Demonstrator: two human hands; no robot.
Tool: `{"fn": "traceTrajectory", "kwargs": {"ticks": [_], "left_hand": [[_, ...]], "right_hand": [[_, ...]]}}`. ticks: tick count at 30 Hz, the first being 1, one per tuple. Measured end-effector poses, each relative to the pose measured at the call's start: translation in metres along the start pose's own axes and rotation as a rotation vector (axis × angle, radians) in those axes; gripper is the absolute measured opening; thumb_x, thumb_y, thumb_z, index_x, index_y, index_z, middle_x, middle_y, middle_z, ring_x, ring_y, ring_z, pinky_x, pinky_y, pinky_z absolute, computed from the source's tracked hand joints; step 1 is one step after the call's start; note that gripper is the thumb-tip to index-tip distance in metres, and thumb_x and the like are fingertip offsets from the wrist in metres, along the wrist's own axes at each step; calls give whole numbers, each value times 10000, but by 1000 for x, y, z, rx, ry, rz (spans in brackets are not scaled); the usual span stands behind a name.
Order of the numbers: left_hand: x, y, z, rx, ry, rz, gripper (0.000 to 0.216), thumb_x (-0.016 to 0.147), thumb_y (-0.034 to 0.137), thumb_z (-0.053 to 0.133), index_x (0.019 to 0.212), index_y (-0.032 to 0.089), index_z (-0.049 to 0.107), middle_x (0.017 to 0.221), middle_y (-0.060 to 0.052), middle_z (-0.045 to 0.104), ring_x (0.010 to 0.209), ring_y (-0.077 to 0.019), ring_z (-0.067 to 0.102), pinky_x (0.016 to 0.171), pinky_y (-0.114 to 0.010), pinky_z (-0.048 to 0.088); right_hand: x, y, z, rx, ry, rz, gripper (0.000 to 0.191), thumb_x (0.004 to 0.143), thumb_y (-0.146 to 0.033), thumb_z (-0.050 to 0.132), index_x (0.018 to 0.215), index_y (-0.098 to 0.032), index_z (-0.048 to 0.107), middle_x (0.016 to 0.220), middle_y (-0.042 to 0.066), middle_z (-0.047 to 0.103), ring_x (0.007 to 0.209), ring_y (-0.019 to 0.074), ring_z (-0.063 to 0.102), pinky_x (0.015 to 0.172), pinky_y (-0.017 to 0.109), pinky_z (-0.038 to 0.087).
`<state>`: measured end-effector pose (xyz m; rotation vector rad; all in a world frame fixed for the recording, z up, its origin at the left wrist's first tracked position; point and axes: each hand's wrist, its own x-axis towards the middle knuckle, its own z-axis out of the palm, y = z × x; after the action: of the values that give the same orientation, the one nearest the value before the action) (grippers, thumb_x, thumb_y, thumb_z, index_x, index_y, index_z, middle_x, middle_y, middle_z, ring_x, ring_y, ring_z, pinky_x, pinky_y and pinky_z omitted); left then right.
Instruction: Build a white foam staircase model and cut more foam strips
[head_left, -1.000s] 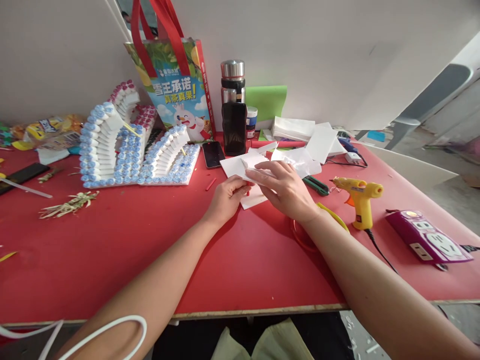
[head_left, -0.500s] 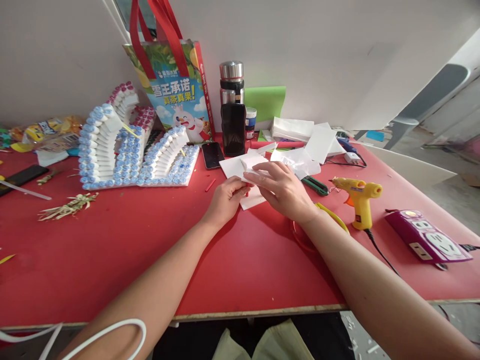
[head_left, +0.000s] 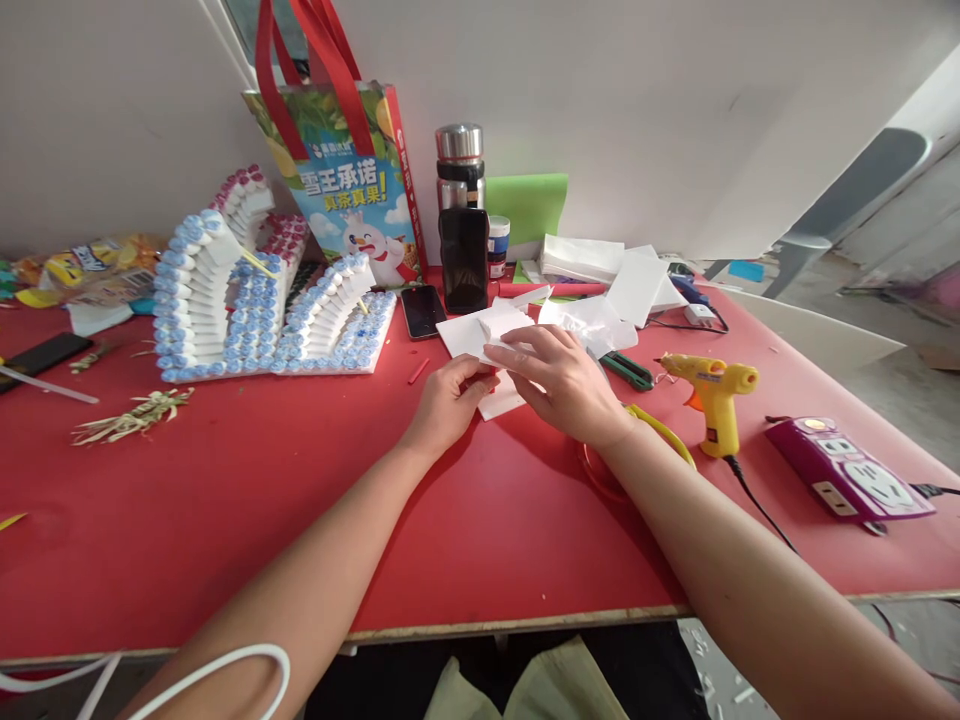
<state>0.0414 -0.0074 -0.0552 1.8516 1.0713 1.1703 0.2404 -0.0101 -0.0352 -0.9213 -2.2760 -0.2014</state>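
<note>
My left hand (head_left: 446,400) is curled into a pinch at the near edge of a white foam sheet (head_left: 476,332) on the red table (head_left: 300,500). A small red thing shows at its fingertips, too small to name. My right hand (head_left: 564,380) lies over the same white sheet with its fingers bent down, pressing and gripping it. More white foam pieces (head_left: 592,320) lie just behind the right hand. A green-handled cutter (head_left: 628,370) sits right of my right hand.
A yellow glue gun (head_left: 711,392) and a purple power strip (head_left: 847,478) stand at the right. A blue-capped white model (head_left: 255,305), a gift bag (head_left: 345,190), a flask (head_left: 460,170), two phones (head_left: 421,310) and foam stacks (head_left: 585,258) line the back.
Both hands stay on the white sheet with only slight shifts of the fingers. The view has drifted a little to the right.
</note>
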Motion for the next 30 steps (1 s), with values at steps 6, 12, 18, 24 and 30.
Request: {"fn": "traceTrajectory", "kwargs": {"ticks": [6,12,18,24,30], "left_hand": [[0,-2,0,-11,-13,-5,137,906,243,605,899,192,732,875,-27,694,843,-179,649,814,-309,505],[0,-4,0,-22,-3,-12,143,900,280,613,872,191,720,856,-33,677,821,-189,657,786,-319,518],[0,-6,0,-10,-12,-2,165,915,289,592,876,189,718,841,-40,668,819,-194,652,781,-326,513],[0,-5,0,-5,-16,-11,164,920,280,581,863,188,704,850,-41,671,819,-190,653,778,-322,516],[-1,-1,0,43,13,-32,109,865,290,678,896,189,705,922,-47,709,892,-205,651,824,-334,503]], "right_hand": [[0,0,-1,10,1,-12,537,963,-133,494,1470,-310,466,1321,124,583,1199,283,532,923,456,465],[-1,-1,-1,17,-3,-31,484,970,-121,472,1411,-314,528,1301,120,588,1188,278,535,913,451,468],[0,-1,-1,17,-2,-29,490,954,-101,471,1383,-321,556,1292,118,596,1170,282,546,901,461,484],[2,-2,-1,5,-4,-34,474,951,-90,467,1363,-297,576,1289,122,599,1175,283,542,899,458,493],[0,-3,-1,23,4,-28,472,954,-115,495,1388,-295,547,1295,124,597,1193,282,540,937,470,483]]}}
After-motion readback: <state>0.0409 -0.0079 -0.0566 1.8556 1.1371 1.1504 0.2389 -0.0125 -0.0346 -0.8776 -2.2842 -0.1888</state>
